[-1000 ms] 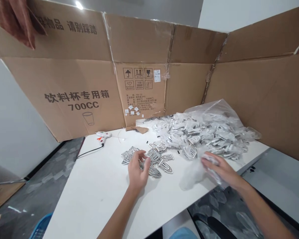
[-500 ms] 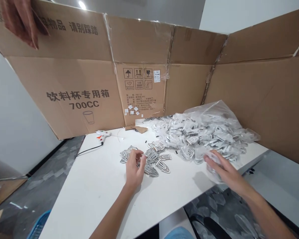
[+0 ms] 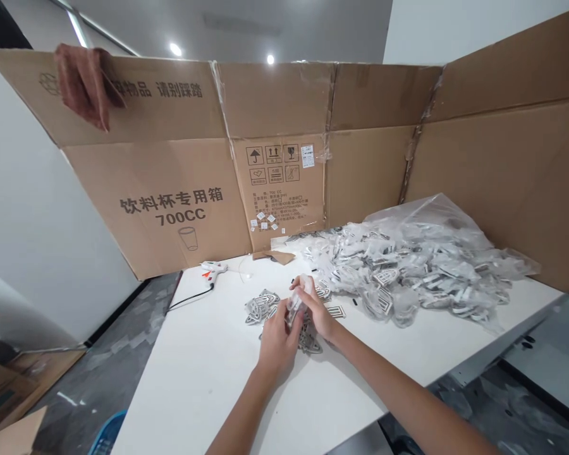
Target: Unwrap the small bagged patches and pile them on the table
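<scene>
Both hands meet over a small pile of flat grey cut-out pieces on the white table. Between the fingers is a crumpled clear plastic bag; whether a piece is inside it I cannot tell. My left hand pinches the bag's lower side, thumb up. My right hand has its fingers bent round the upper side. Some loose pieces are hidden beneath the hands. To the right spreads a large heap of similar pieces in clear bags.
A white glue gun with a black cord lies at the table's left. Cardboard panels wall off the back and right. A brown cloth hangs over the left panel. A torn cardboard scrap lies at the back edge.
My right hand has moved left from beside the bagged heap, bringing the plastic bag to my left hand. My left hand now grips the bag too. The view has tilted up slightly.
</scene>
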Demonstrator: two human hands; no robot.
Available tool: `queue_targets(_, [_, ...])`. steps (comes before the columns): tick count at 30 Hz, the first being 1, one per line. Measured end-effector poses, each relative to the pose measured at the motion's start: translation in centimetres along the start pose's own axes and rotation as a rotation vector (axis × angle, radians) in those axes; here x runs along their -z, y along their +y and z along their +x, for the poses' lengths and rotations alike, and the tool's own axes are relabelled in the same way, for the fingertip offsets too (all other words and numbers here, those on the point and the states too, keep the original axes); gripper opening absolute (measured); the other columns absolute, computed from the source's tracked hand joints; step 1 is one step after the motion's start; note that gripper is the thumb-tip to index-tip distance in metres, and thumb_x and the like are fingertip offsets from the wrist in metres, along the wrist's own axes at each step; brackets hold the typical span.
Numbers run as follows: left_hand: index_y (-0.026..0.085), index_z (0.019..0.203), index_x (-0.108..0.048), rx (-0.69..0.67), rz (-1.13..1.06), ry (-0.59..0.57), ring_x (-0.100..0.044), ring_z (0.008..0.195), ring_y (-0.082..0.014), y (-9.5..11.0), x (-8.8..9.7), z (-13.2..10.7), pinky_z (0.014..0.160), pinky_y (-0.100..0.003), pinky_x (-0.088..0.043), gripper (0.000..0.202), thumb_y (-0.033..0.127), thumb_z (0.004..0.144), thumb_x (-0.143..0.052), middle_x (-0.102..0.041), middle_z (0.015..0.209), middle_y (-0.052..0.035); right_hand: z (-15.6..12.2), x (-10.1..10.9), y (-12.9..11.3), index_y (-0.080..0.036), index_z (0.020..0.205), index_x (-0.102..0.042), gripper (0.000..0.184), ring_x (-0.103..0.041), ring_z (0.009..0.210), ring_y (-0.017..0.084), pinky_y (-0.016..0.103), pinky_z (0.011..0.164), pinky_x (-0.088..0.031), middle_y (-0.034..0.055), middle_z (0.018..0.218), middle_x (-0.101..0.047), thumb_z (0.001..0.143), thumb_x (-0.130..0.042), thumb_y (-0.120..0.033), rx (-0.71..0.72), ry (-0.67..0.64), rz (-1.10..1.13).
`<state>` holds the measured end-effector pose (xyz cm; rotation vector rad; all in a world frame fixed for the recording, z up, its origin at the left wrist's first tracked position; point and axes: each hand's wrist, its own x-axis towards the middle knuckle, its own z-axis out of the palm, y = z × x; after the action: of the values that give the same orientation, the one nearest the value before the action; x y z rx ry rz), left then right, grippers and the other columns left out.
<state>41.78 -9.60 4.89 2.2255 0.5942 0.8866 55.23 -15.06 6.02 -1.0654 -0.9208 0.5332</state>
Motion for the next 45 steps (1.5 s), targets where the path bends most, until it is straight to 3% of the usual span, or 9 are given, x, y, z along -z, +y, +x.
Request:
queue_targets(3, [0.028,0.121,-0.064,-0.005,-0.029,0.054,-0.066,0.07,-0.0219,-0.3,-0.2,0.4,0.066,-0.035,-0.051,0.025,0.045,0.106,-0.052,-0.072,0.087,-0.0022,-0.2,0.6,1.2,-0.028,0.114,-0.048,0.04,-0.057,0.094,0.02,0.037,0.092,-0.053,0.0023,0.107,-0.053,0.099,-0.06,-0.063,0.052,0.007,-0.064])
queue_targets(7, [0.025,0.107,-0.069,-0.035,-0.089,0.191,-0.069,0.083,-0.0207,-0.2,-0.2,1.0,0.073,-0.035,-0.057,0.023,0.045,0.104,-0.059,-0.074,0.098,-0.0047,-0.1,1.6,1.9,-0.027,0.109,-0.047,0.03,-0.052,0.101,0.021,0.037,0.099,-0.047,0.0024,0.109,-0.047,0.101,-0.06,-0.054,0.206,0.2,-0.315])
queue_targets(13, [0.024,0.096,-0.074,0.0,-0.166,0.355,-0.07,0.088,-0.0204,-0.5,0.3,1.5,0.074,-0.034,-0.061,0.026,0.046,0.102,-0.061,-0.072,0.098,-0.006,0.1,1.7,2.2,-0.025,0.101,-0.051,0.028,-0.053,0.079,0.017,0.032,0.075,-0.049,-0.0023,0.09,-0.053,0.1,-0.064,-0.05,0.101,0.111,-0.349])
queue_targets(17, [0.022,0.099,-0.073,0.13,-0.314,0.423,-0.072,0.083,-0.0195,-1.0,0.5,1.6,0.068,-0.033,-0.064,0.029,0.051,0.097,-0.067,-0.072,0.105,-0.0075,-0.4,1.2,1.7,-0.029,0.142,-0.043,0.068,-0.065,0.097,0.02,0.032,0.074,-0.058,0.0081,0.132,-0.055,0.087,-0.081,-0.041,0.159,0.053,-0.212])
queue_targets(20, [0.021,0.104,-0.072,0.185,-0.358,0.433,-0.071,0.078,-0.0178,-1.1,0.6,1.6,0.067,-0.033,-0.065,0.032,0.052,0.097,-0.068,-0.074,0.108,-0.0085,-0.5,1.3,1.5,-0.031,0.14,-0.058,0.059,-0.066,0.112,0.023,0.034,0.08,-0.064,0.0099,0.145,-0.048,0.086,-0.082,-0.036,0.215,-0.057,-0.272])
queue_targets(23, [0.022,0.104,-0.073,0.14,-0.34,0.421,-0.073,0.085,-0.019,-0.9,0.6,1.7,0.073,-0.035,-0.067,0.031,0.052,0.097,-0.069,-0.072,0.112,-0.0091,-0.2,1.6,1.7,-0.031,0.122,-0.077,0.03,-0.067,0.112,0.024,0.036,0.083,-0.065,0.0088,0.136,-0.053,0.093,-0.075,-0.037,0.241,-0.049,-0.355])
queue_targets(31, [0.025,0.103,-0.08,0.032,-0.26,0.353,-0.071,0.112,-0.0249,-1.2,0.3,1.8,0.084,-0.038,-0.066,0.025,0.046,0.097,-0.069,-0.071,0.118,-0.0104,0.2,2.3,2.3,-0.03,0.104,-0.086,0.025,-0.058,0.064,0.012,0.033,0.064,-0.056,0.0043,0.108,-0.057,0.091,-0.079,-0.05,0.245,0.06,-0.401])
queue_targets(40, [0.024,0.095,-0.069,0.035,-0.108,0.37,-0.06,0.078,-0.0188,-0.9,0.4,2.0,0.076,-0.037,-0.052,0.022,0.044,0.101,-0.063,-0.069,0.097,-0.0039,0.0,2.4,1.2,-0.024,0.087,-0.079,0.032,-0.048,0.058,0.01,0.033,0.062,-0.045,0.0079,0.119,-0.062,0.102,-0.064,-0.047,0.318,0.048,-0.553])
queue_targets(45, [0.023,0.103,-0.064,0.092,-0.146,0.372,-0.062,0.085,-0.0195,-0.6,0.2,1.8,0.08,-0.037,-0.051,0.025,0.047,0.102,-0.059,-0.07,0.103,-0.0042,0.0,3.0,1.2,-0.024,0.093,-0.066,0.029,-0.055,0.065,0.016,0.029,0.066,-0.041,-0.0001,0.077,-0.059,0.109,-0.049,-0.042,0.357,0.168,-0.667])
